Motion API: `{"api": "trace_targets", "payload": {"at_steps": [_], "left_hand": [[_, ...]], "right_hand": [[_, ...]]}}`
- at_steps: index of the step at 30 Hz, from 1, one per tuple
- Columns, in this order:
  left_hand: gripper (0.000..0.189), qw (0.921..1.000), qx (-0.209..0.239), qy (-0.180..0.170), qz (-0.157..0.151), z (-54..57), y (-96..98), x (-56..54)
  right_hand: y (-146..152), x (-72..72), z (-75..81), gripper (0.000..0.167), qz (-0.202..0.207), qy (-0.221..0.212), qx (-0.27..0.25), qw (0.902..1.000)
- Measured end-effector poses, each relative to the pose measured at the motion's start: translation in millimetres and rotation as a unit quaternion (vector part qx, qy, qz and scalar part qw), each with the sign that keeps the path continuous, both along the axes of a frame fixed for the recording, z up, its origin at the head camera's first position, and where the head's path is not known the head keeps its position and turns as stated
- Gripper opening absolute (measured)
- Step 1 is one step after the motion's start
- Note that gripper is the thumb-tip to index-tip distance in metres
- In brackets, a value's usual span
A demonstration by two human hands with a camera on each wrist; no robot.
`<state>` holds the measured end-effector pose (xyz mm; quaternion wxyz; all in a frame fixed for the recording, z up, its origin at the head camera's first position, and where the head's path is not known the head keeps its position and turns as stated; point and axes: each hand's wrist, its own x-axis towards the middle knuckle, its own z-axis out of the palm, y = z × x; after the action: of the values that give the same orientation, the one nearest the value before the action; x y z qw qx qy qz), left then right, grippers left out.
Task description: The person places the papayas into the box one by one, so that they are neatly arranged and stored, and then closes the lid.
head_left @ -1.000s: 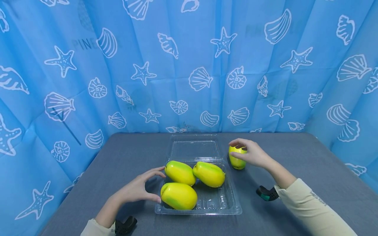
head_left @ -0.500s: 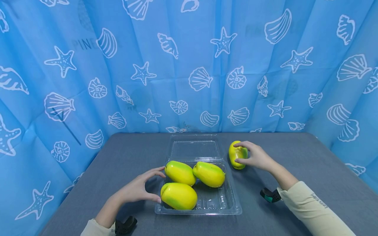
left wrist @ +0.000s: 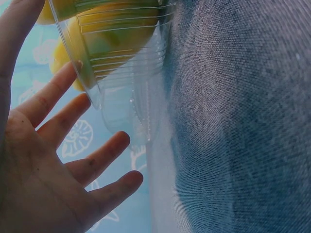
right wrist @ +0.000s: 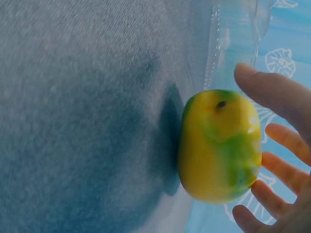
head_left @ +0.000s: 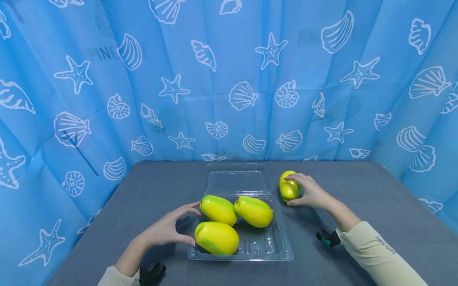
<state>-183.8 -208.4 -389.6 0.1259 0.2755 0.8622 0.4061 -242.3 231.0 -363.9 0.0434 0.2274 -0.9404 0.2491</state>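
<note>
Curtain: blue, printed with white shells and starfish, hung beyond a gray cloth-covered desk.
Clear clamshell box: centered, lid laid back on the far side, holding three mango-like fruits.
Left hand: spread at the box's left edge, fingertips by its rim, gripping nothing.
Loose mango-like fruit: right of the lid, on the desk or barely above it.
Right hand: curved loosely about this fruit, fingers far, thumb near, not closed on it.
Likely handling: firm, smooth, glossy, so probably slippery; weight uncertain.
Best hold: across the rounded middle, clear of the blunt ends.
</note>
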Motion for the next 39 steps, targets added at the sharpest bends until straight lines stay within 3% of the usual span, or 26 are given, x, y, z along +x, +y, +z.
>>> {"api": "trace_targets", "payload": {"at_steps": [7, 19, 31, 39], "left_hand": [[0.059, 1.0000, 0.003, 0.001, -0.002, 0.0, 0.1, 0.4], [0.058, 1.0000, 0.000, -0.001, 0.000, 0.8, 0.5, 0.4], [0.060, 1.0000, -0.003, 0.003, 0.002, 0.4, 0.3, 1.3], [0.061, 1.0000, 0.000, 0.007, -0.004, 0.2, -0.6, 2.7]], "right_hand": [[2, -0.2, -2.9, 0.073, -0.018, 0.011, 0.034, 0.9992], [2, -5.8, -11.4, 0.072, -0.056, 0.070, 0.081, 0.9927], [3, -10.6, -20.4, 0.067, -0.086, 0.116, 0.099, 0.9845], [4, -8.8, -21.3, 0.068, -0.102, 0.118, 0.100, 0.9827]]}}
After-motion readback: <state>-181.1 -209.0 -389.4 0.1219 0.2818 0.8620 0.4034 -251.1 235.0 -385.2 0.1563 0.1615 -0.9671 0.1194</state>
